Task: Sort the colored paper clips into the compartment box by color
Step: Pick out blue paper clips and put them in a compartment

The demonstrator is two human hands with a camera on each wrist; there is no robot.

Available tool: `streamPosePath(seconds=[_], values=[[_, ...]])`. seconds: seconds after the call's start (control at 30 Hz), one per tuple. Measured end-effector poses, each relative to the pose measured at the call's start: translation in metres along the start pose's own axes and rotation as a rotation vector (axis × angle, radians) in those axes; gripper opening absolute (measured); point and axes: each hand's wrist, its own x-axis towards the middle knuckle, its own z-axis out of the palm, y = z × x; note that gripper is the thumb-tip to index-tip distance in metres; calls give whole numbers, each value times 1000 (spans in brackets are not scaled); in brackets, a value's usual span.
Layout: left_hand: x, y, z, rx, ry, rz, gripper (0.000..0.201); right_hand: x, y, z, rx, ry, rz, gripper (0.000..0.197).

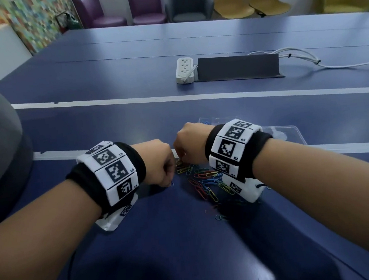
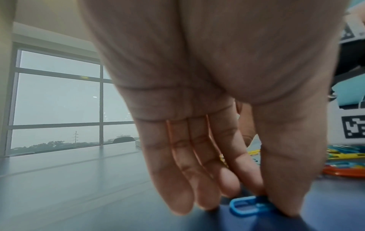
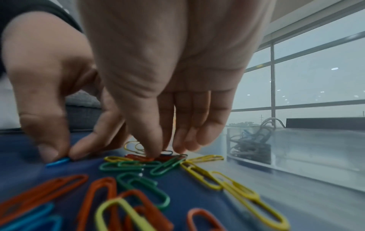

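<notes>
I have both hands down at the pile of paper clips (image 1: 206, 180), which lies loose on the blue bench (image 1: 134, 121) right in front of me. My left hand (image 1: 159, 161) pinches a blue clip (image 2: 247, 206) between thumb and forefinger at the pile's left edge, pressing it against the bench. My right hand (image 1: 190, 141) reaches into the far side of the pile with thumb and fingertips drawn together over a red clip (image 3: 142, 157); I cannot tell whether it actually has hold of it yet.

The clear compartment box (image 1: 288, 132) sits just beyond my right wrist. From the right wrist view one compartment already holds a small tangle of clips (image 3: 250, 145), bluish as far as I can make out through the plastic.

I judge the sort as barely begun: red, green, yellow and blue clips remain mixed on the bench, far more than are in the box.
</notes>
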Motion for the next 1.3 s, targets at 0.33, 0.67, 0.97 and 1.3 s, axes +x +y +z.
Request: streamPosePath(seconds=[0.33,0.67,0.97,1.3], values=[[-6,7,-1,-65,50,37,16,-13,15,-8,220,6,37,27],[7,33,1,-154,129,122,10,-46,49,-2,748,70,296,15],[23,47,11,-57,81,232,18,-75,54,10,453,50,280,23],[19,52,8,-66,74,215,5,-75,40,15,253,-9,131,11]])
